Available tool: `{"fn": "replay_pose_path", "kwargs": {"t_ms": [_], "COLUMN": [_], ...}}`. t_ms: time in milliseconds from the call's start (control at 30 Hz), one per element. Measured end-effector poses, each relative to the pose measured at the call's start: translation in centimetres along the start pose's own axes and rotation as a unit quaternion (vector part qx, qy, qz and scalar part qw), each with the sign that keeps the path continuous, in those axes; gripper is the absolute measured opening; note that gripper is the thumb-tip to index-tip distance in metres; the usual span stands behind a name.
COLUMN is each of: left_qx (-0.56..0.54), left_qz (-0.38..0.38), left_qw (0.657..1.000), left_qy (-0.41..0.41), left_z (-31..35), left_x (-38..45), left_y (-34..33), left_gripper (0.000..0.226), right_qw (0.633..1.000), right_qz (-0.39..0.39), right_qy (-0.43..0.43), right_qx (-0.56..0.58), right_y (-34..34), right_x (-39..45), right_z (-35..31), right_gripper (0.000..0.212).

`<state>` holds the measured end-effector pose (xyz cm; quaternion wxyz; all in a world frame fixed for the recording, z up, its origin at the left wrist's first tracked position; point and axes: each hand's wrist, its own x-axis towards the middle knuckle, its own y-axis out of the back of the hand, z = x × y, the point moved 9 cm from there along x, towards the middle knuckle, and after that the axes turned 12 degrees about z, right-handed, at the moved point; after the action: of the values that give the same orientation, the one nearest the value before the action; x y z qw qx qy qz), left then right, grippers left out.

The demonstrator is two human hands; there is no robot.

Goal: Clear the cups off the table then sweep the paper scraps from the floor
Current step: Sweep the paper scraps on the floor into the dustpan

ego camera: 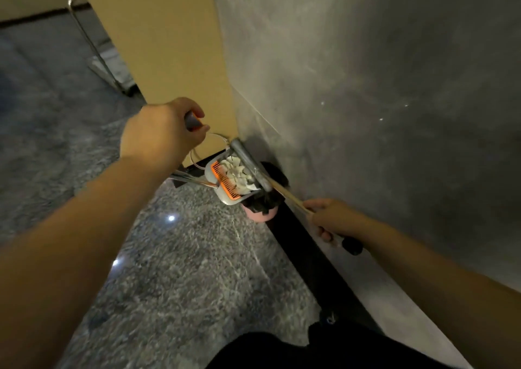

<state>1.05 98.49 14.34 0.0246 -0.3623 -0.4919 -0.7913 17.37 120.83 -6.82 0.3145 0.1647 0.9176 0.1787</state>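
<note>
Left hand (pixel 162 131): my fingers are curled round the grey-and-orange grip at the top of the dustpan's long handle, so I am holding the pan up from above, over the floor (pixel 174 270) near the foot of the yellow panel (pixel 158 58).

Dustpan (pixel 225 196): a pale plastic tray with an orange comb along one lip, hanging on thin metal rods. I judge it light and stiff, but free to swing on the handle, so I should keep it level or the load will spill.

Paper scraps (pixel 236 174): white crumpled bits, heaped inside the dustpan against its back, close to where the grey wall (pixel 366 86) meets the floor. They look nearly weightless and soft. A draught or a jolt would lift them out, and they are best moved in the pan, not picked by hand.

Broom (pixel 284 194): a pale wooden stick running from the pan's rim back to my right hand, its dark bristles down behind the pan beside something pink that I cannot make out. I judge it rigid and light, easiest to steer when held low on the stick.

Right hand (pixel 329 219): wrapped round the broom stick, just above its dark end cap, next to the black skirting (pixel 304 256) at the base of the wall.

Progress: the scraps seem gathered, and I see none loose on the floor in view.
</note>
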Motion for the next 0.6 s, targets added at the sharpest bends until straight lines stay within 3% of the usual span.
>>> {"fn": "replay_pose_path", "kwargs": {"t_ms": [233, 600], "left_qx": [0.054, 0.125], "left_qz": [-0.045, -0.085], "left_qw": [0.996, 0.988], "left_qy": [0.046, 0.033], "left_z": [4.6, 9.2], "left_x": [4.0, 6.4], "left_y": [-3.6, -7.2], "left_gripper": [0.026, 0.031], "right_qw": [0.997, 0.995], "right_qz": [-0.068, -0.096], "right_qy": [0.012, -0.008], "right_qx": [-0.03, -0.001], "right_y": [6.3, 11.2], "right_x": [5.2, 8.3], "right_z": [-0.7, 0.5], "right_gripper": [0.04, 0.039]}}
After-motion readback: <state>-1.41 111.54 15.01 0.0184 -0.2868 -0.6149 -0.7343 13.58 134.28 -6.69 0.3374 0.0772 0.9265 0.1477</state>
